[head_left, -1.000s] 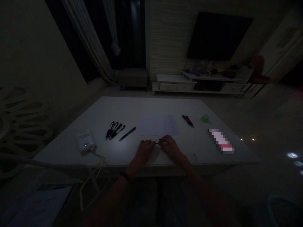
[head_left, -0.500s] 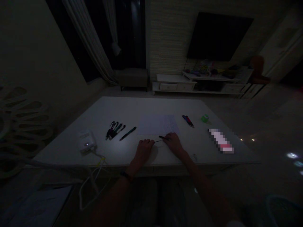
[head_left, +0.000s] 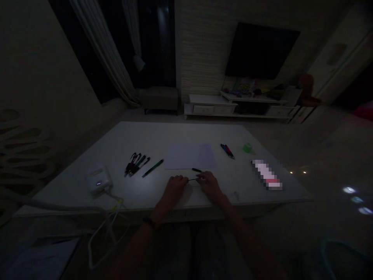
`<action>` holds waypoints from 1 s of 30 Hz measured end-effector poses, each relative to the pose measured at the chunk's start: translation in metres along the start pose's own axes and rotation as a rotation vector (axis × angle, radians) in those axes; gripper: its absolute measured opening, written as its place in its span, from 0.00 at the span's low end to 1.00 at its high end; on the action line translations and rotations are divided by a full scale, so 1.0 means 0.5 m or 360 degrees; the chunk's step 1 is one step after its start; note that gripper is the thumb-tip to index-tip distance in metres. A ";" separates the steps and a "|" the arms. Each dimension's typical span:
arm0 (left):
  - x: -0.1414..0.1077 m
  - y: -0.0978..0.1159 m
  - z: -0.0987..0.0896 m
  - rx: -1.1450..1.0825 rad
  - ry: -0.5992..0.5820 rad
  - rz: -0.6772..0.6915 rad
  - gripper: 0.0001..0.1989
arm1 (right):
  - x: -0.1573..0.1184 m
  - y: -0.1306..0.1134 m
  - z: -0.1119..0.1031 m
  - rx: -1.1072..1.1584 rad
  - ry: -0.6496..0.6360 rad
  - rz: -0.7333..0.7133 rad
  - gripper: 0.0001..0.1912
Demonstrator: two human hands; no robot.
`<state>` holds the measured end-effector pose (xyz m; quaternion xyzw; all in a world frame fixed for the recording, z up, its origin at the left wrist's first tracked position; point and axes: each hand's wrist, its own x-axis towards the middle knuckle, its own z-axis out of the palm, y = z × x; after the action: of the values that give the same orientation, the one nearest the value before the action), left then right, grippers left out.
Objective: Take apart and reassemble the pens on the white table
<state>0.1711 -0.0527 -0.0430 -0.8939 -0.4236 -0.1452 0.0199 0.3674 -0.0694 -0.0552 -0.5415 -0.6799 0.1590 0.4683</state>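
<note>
Near the front edge of the white table (head_left: 175, 134), my left hand (head_left: 176, 187) is closed on one end of a thin dark rod (head_left: 192, 179). The fingers of my right hand (head_left: 208, 183) pinch the rod's other end, so it spans the small gap between both hands. A short dark pen part (head_left: 197, 170) lies just beyond my right fingertips. Behind my hands is a sheet of paper (head_left: 182, 156) with writing on its right part. The room is dim, and the rod's exact kind is hard to make out.
Several pens (head_left: 135, 165) lie in a group at the left, with a green pen (head_left: 153, 168) beside them. A white device (head_left: 99, 179) with cables sits further left. More pens (head_left: 227, 151), a green object (head_left: 247, 147) and a phone (head_left: 266, 175) are at the right.
The camera view has shifted slightly. My right hand has drawn back from the short dark pen part, which now lies apart from the fingers. My left hand keeps its hold on the rod.
</note>
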 end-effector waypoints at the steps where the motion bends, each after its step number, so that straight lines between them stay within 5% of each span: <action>1: 0.000 0.000 0.000 -0.0018 -0.0008 0.0028 0.06 | -0.007 -0.006 0.004 0.0007 -0.0085 -0.0029 0.07; 5: 0.000 0.000 0.000 -0.0081 -0.0036 0.0071 0.06 | -0.022 -0.005 -0.010 -0.0023 -0.0224 -0.0068 0.05; 11: 0.004 0.001 0.005 -0.0138 0.0000 0.0000 0.09 | -0.035 0.048 -0.085 -0.0223 -0.0095 0.0113 0.04; 17: 0.002 0.000 0.003 -0.0315 0.0051 0.0076 0.11 | -0.006 0.047 -0.055 -0.0239 -0.0148 0.0010 0.04; 23: 0.004 0.000 0.004 -0.0262 0.0023 0.0176 0.19 | -0.021 0.057 -0.064 -0.0195 0.0098 0.0116 0.08; 30: -0.024 -0.031 -0.004 -0.0273 0.0424 -0.0070 0.18 | -0.118 0.098 -0.151 -0.0648 0.0220 0.0101 0.16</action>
<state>0.1518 -0.0521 -0.0456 -0.8556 -0.4229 -0.2984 -0.0038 0.4557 -0.1258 -0.0798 -0.6556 -0.6469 -0.0043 0.3895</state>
